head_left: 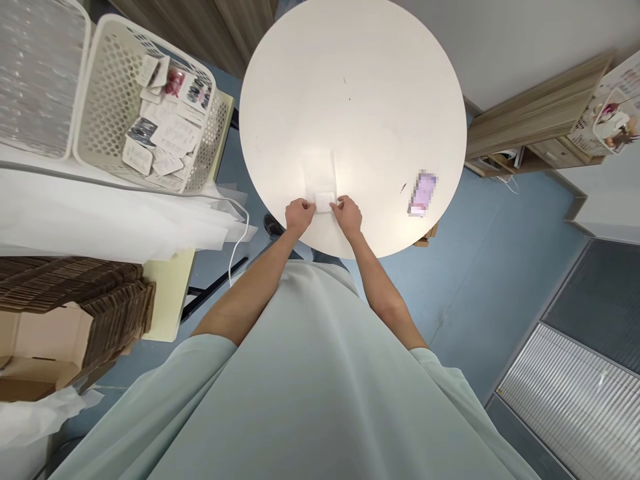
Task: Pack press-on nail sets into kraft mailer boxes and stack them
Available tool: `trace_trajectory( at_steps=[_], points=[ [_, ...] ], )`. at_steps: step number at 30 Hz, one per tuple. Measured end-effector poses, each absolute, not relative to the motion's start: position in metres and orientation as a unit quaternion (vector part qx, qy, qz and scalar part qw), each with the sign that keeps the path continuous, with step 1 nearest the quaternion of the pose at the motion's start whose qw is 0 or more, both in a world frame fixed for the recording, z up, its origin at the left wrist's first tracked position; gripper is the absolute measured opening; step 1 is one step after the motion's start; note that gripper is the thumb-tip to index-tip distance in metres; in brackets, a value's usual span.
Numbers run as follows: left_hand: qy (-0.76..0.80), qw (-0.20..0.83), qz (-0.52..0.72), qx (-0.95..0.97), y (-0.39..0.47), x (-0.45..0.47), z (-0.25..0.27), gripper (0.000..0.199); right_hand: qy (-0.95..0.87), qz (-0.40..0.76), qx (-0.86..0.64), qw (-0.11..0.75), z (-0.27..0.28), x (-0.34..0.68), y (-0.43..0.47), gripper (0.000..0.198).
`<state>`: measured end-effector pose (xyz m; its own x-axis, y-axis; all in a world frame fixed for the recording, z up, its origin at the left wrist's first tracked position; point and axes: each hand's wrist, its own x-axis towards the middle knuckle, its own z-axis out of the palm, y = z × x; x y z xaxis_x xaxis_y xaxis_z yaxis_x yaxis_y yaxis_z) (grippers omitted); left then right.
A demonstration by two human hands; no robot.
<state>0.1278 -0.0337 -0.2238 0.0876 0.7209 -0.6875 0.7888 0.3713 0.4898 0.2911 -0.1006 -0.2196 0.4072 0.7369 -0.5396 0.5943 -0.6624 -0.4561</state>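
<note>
A small white rectangular piece, like a card or flat packet, lies near the front edge of the round white table. Beyond it stretches a thin translucent sheet, flat on the tabletop and joined to or lying under the piece; which of these I cannot tell. At the left edge of the piece, my left hand is closed in a pinch. My right hand pinches the opposite edge, thumb and forefinger together. Whether the fingers grip the piece itself or the sheet around it is too small to make out.
On the table's right lies a purple, blurred-out object. To my left stand a white perforated basket with several cards in it, white sheets and stacked brown cardboard boxes. A wooden shelf unit stands at the right.
</note>
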Motion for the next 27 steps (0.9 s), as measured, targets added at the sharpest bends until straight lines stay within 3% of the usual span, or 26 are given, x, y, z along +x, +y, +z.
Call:
trace_trajectory(
  at_steps=[6,11,15,20,27],
  points=[
    [0.626,0.370,0.056,0.684,-0.040,0.130,-0.224,0.044,-0.593,0.280,-0.751,0.075,-0.214,0.287,-0.092,0.039],
    [0.414,0.384,0.052,0.824,-0.034,0.130,-0.233,0.068,-0.654,0.315,-0.686,0.058,-0.219,0.299,-0.086,0.046],
    [0.360,0.390,0.006,0.847,-0.035,0.121,-0.244,0.081,-0.655,0.350,-0.667,0.058,-0.225,0.307,-0.100,0.058],
    [0.314,0.389,-0.027,0.865,-0.053,0.096,-0.248,0.087,-0.647,0.373,-0.663,0.055,-0.232,0.294,-0.140,0.065],
    [0.333,0.422,-0.046,0.842,-0.077,0.076,-0.240,0.074,-0.638,0.373,-0.666,0.103,-0.224,0.273,-0.188,0.063]
  ],
)
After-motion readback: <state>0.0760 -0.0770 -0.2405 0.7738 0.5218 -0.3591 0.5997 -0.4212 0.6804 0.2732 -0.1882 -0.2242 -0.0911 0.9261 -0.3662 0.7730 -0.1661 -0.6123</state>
